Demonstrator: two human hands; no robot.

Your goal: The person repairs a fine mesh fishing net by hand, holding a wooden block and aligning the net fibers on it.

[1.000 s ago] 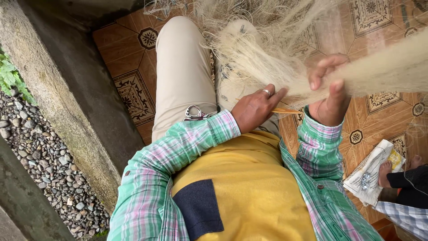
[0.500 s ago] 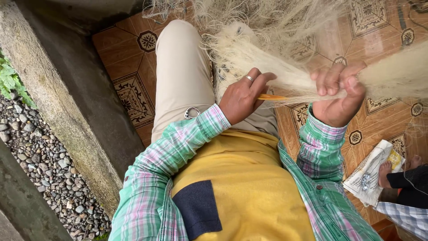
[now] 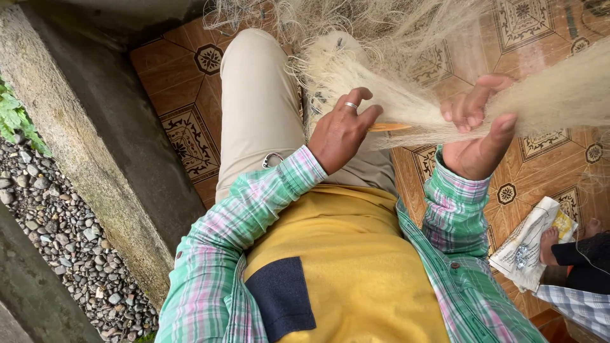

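Nearby, a white printed packet [image 3: 526,244] lies on patterned tiles [image 3: 190,136].

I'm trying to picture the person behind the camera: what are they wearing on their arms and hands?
Both arms wear long plaid sleeves in green, pink and white, with buttoned cuffs. The left hand has a silver ring on one finger. The right hand is bare, no glove or ring visible.
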